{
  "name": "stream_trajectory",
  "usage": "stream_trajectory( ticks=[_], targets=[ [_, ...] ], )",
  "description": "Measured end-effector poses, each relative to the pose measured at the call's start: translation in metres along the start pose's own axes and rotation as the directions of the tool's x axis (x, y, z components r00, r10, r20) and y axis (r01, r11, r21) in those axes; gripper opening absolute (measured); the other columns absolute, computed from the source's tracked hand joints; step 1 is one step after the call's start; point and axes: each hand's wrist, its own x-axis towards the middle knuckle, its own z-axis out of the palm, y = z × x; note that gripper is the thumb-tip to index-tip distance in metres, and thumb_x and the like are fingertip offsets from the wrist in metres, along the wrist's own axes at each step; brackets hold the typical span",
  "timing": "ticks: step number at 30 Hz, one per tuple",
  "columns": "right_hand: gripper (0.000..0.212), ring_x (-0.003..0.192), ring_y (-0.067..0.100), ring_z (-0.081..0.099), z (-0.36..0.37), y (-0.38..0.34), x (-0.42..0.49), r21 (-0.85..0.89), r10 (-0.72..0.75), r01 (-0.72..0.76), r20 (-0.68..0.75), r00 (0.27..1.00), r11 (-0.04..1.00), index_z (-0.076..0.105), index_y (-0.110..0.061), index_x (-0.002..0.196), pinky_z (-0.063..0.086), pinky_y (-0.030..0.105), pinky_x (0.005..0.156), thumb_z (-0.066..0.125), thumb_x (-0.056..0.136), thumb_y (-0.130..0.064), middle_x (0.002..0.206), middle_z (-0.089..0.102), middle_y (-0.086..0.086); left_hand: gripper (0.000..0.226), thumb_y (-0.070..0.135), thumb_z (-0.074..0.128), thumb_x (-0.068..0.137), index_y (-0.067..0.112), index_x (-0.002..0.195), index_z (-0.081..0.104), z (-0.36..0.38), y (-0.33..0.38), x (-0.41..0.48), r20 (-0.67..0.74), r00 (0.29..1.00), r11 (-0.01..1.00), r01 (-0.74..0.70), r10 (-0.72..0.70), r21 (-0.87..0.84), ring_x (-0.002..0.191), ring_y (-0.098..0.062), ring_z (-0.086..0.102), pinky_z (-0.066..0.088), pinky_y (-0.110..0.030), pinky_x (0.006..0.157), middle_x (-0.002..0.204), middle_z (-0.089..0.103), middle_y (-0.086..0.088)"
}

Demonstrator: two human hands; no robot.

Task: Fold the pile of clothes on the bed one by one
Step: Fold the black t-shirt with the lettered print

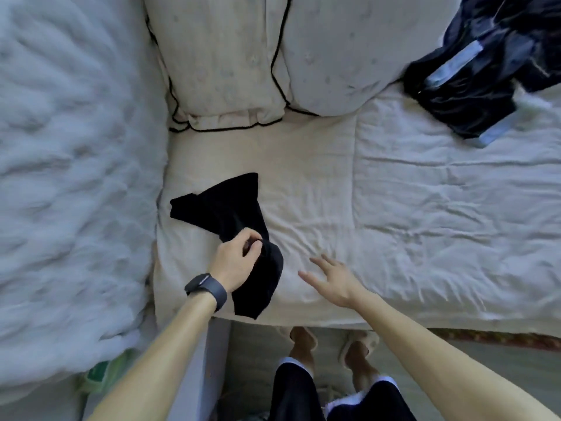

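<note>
Between left-hand fingers — pinched — black garment; right hand beside.

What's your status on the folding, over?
Left hand pinches black garment, crumpled on the bed. Right hand open beside it. Dark pile at far right, nothing in the way.

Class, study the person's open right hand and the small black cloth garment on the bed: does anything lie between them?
Nothing visible does. Only wrinkled cream bedsheet separates the right hand from the small black cloth garment, which the left hand pinches near its middle.
</note>
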Motion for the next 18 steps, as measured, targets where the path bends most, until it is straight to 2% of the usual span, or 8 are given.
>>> stream_trajectory(
  ticks=[2,5,7,9,11,14,16,18],
  targets=[
    [0.091,0.151,0.013,0.025,-0.02,-0.027,-0.039,0.218,-0.163,0.197,-0.166,0.973,0.956,0.037,-0.04,0.153,0.025,0.04,0.122,0.043,0.078,-0.09,0.164,0.029,-0.011,0.009,0.037,0.06,0.096,0.029,0.094,0.064,-0.023,0.053,-0.005,-0.029,0.999,0.993,-0.046,0.043,-0.109,0.076,-0.007,0.061,0.048,-0.021,0.07,0.079,0.066,0.005],
    [0.082,0.133,0.001,0.045,-0.054,-0.06,-0.089,0.323,-0.302,0.417,-0.35,0.887,0.85,0.041,-0.041,0.149,0.04,0.027,0.108,0.058,0.079,-0.081,0.149,0.045,-0.02,0.017,0.047,0.067,0.087,0.03,0.089,0.069,-0.057,0.128,-0.017,-0.019,0.995,0.969,-0.101,0.099,-0.223,0.083,-0.013,0.067,0.055,-0.033,0.081,0.085,0.072,0.005],
    [0.072,0.118,-0.001,0.056,-0.08,-0.074,-0.11,0.35,-0.345,0.507,-0.43,0.834,0.788,0.047,-0.039,0.144,0.046,0.02,0.093,0.066,0.082,-0.07,0.138,0.053,-0.02,0.019,0.043,0.069,0.087,0.025,0.09,0.071,-0.073,0.178,-0.029,-0.03,0.989,0.945,-0.15,0.148,-0.289,0.086,-0.02,0.07,0.058,-0.043,0.085,0.089,0.074,-0.001],
    [0.057,0.102,0.0,0.064,-0.106,-0.084,-0.129,0.313,-0.395,0.59,-0.507,0.766,0.744,0.057,-0.037,0.132,0.053,0.024,0.084,0.064,0.083,-0.065,0.123,0.064,-0.017,0.014,0.03,0.07,0.092,0.017,0.092,0.071,-0.085,0.227,-0.043,-0.061,0.976,0.933,-0.219,0.21,-0.286,0.081,-0.016,0.069,0.057,-0.04,0.084,0.09,0.075,-0.006],
    [0.037,0.083,0.005,0.068,-0.133,-0.088,-0.148,0.231,-0.423,0.66,-0.609,0.671,0.715,0.064,-0.03,0.11,0.056,0.034,0.074,0.057,0.086,-0.057,0.099,0.07,-0.011,0.012,0.026,0.07,0.093,0.014,0.092,0.071,-0.096,0.273,-0.057,-0.052,0.954,0.924,-0.298,0.294,-0.24,0.076,-0.009,0.066,0.055,-0.032,0.078,0.085,0.074,-0.005],
    [0.02,0.071,0.015,0.061,-0.179,-0.073,-0.172,0.062,-0.428,0.666,-0.721,0.545,0.744,0.058,-0.023,0.085,0.048,0.039,0.064,0.051,0.092,-0.041,0.08,0.063,-0.005,0.012,0.025,0.07,0.093,0.013,0.091,0.071,-0.117,0.332,-0.073,-0.04,0.923,0.909,-0.383,0.382,-0.167,0.065,-0.004,0.06,0.049,-0.02,0.065,0.074,0.068,0.003],
    [0.008,0.078,0.02,0.059,-0.215,-0.046,-0.186,-0.116,-0.46,0.574,-0.733,0.502,0.811,0.054,-0.027,0.085,0.045,0.04,0.063,0.053,0.093,-0.031,0.083,0.061,-0.006,0.014,0.026,0.07,0.093,0.013,0.092,0.072,-0.132,0.363,-0.081,-0.084,0.903,0.896,-0.429,0.422,-0.115,0.062,-0.005,0.056,0.045,-0.02,0.062,0.071,0.064,0.003],
    [0.003,0.086,0.025,0.059,-0.253,-0.014,-0.204,-0.258,-0.467,0.429,-0.724,0.507,0.866,0.055,-0.028,0.092,0.042,0.037,0.062,0.056,0.092,-0.025,0.087,0.06,-0.006,0.013,0.028,0.071,0.092,0.015,0.092,0.072,-0.146,0.385,-0.086,-0.173,0.867,0.879,-0.477,0.467,-0.019,0.06,-0.002,0.053,0.043,-0.018,0.062,0.07,0.063,0.004]
  ],
)
